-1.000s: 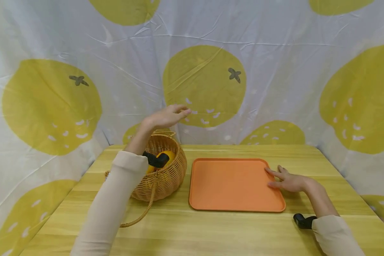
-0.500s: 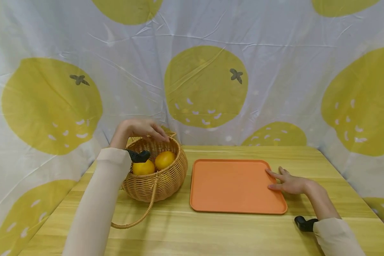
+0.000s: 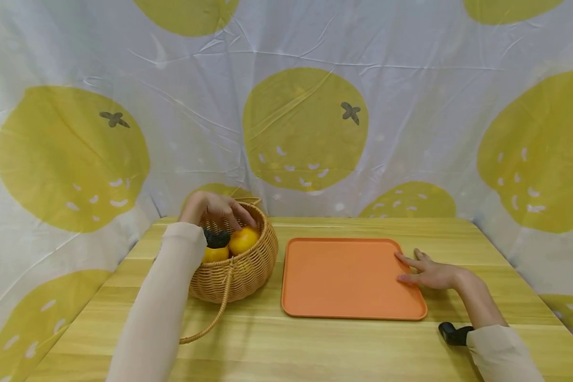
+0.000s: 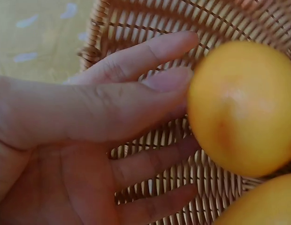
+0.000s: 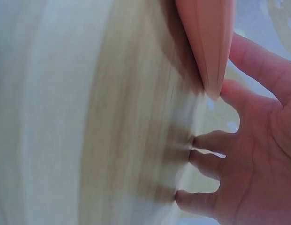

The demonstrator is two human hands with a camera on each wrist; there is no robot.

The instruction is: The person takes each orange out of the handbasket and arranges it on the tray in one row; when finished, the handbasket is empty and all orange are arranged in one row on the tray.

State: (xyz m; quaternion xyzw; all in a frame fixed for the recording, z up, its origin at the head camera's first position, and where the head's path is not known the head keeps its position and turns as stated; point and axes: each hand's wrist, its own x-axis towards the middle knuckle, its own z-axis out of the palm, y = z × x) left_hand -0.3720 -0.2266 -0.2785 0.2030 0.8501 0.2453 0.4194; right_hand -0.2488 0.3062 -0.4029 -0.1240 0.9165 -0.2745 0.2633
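A person's left hand [image 3: 221, 209] reaches into a wicker basket [image 3: 248, 273], fingers loosely extended and gripping nothing, near a yellow-orange fruit [image 3: 242, 242]; whether it touches is hard to tell. A second fruit [image 3: 216, 255] lies beside the first in the basket. To the basket's right, the right hand [image 3: 432, 273], fingers spread, touches an orange tray [image 3: 346, 281] at the edge farthest from the basket
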